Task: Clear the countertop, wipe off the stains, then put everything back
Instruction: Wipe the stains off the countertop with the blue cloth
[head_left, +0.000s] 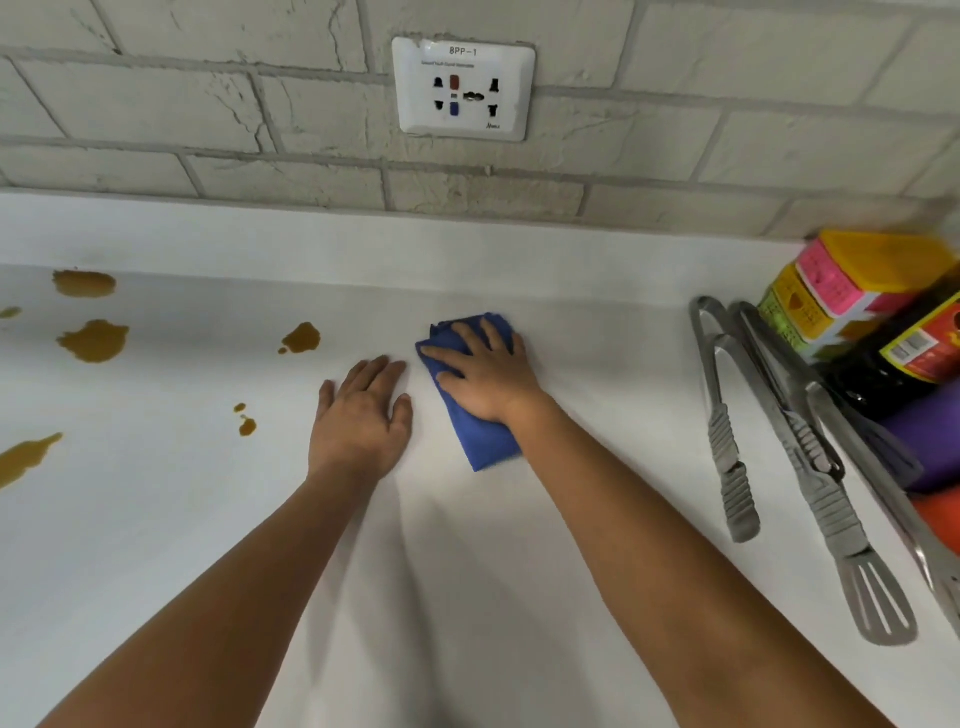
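Now | blue cloth (480, 441) folded, rumpled | right hand (485, 376) presses it flat

Two bare forearms come in from the bottom edge, with no sleeve, watch, bracelet or glove on either. The left hand (361, 421) is bare too: no ring on its fingers (382, 366), nails short and unpainted. The right hand (485, 371) is likewise bare, with no ring on its fingers (491, 332) and short plain nails. Both wrists, just behind the fingers, are uncovered.
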